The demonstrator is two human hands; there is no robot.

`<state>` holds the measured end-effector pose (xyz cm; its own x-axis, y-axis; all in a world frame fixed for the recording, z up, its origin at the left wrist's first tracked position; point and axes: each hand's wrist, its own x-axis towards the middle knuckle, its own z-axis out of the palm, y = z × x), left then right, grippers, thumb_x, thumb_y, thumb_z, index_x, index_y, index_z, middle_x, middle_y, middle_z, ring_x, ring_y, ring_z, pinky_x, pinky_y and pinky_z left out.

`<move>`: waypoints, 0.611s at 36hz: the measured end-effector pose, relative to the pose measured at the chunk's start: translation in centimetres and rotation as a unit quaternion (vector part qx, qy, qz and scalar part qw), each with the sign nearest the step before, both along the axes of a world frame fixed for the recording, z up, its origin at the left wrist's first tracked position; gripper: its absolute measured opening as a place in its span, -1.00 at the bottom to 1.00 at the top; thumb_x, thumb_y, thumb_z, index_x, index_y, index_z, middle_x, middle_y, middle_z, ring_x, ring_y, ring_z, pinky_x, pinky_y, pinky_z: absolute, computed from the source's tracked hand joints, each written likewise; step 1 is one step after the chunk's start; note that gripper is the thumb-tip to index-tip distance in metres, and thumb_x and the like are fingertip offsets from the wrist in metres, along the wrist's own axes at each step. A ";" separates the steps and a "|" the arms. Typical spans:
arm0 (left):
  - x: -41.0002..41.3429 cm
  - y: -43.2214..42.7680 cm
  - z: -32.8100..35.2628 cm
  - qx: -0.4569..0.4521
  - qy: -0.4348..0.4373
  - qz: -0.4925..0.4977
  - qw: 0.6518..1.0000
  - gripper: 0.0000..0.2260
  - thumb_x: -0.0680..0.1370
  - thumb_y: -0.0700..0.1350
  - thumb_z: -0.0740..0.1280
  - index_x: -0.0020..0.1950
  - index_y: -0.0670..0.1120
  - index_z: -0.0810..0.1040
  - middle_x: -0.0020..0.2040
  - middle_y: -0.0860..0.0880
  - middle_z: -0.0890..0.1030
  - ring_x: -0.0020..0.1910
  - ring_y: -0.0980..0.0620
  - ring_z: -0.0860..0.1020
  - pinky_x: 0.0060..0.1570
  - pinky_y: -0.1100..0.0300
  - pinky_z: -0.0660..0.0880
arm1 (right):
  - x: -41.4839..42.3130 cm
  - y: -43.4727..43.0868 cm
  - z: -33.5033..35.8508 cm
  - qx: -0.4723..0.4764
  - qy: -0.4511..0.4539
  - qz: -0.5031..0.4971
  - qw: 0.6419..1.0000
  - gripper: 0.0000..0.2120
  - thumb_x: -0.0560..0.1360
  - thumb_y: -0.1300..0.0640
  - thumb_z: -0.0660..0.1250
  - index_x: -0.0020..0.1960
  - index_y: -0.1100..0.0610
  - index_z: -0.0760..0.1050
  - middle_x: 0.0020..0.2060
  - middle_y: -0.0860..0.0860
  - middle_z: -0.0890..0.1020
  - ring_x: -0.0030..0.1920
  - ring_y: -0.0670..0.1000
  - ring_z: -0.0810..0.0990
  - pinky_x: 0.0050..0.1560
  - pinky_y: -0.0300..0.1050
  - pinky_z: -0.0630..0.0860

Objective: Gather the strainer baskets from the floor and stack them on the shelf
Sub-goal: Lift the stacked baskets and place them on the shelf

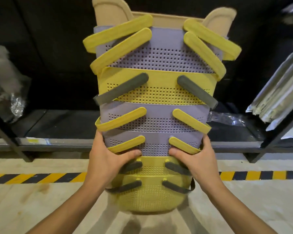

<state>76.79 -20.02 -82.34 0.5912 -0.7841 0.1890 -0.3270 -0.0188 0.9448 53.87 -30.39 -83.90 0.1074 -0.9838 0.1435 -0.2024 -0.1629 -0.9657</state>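
A tall nested stack of strainer baskets [156, 95] fills the middle of the head view, tilted away from me with its rounded yellow bottom nearest. The baskets are perforated, in lilac, yellow and tan, with yellow or grey folding handles. My left hand [107, 157] grips the stack's left side and my right hand [200, 159] grips its right side, both low on the stack with thumbs on the front. The stack is held off the floor in front of a dark metal shelf [61, 142].
The shelf's low deck runs across the view behind the stack. Plastic-wrapped goods [8, 92] sit on it at the left, and flat wrapped packs [277, 92] lean at the right. A yellow-and-black hazard stripe [37, 178] crosses the concrete floor below.
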 end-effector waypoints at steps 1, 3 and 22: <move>0.1 -0.3 0.6 0.002 0.001 0.000 1.000 -0.07 0.07 0.20 0.66 0.38 0.16 0.37 0.14 0.26 0.61 0.07 0.37 0.57 0.04 0.29 0.50 | 0.1 -0.4 0.6 0.001 0.005 0.000 1.000 -0.10 -0.02 -0.24 0.70 0.26 -0.26 0.43 0.03 -0.31 0.67 0.00 -0.21 0.67 0.09 0.08 0.64; 0.2 -0.7 1.6 0.004 0.005 0.002 1.000 -0.08 0.07 0.18 0.66 0.37 0.16 0.37 0.14 0.25 0.61 0.05 0.38 0.56 0.03 0.26 0.50 | 0.2 -1.2 1.9 0.000 0.017 0.004 1.000 -0.11 -0.01 -0.24 0.71 0.26 -0.26 0.44 0.03 -0.27 0.68 0.00 -0.20 0.68 0.07 0.07 0.65; 2.0 -6.0 8.9 -0.002 -0.010 0.030 0.999 -0.14 0.11 0.16 0.69 0.31 0.19 0.34 0.02 0.24 0.56 -0.07 0.31 0.50 -0.14 0.24 0.45 | 1.4 -6.5 10.5 -0.011 0.051 0.019 0.998 -0.06 -0.02 -0.35 0.66 0.29 -0.25 0.39 0.07 -0.24 0.64 0.05 -0.11 0.63 0.13 0.09 0.62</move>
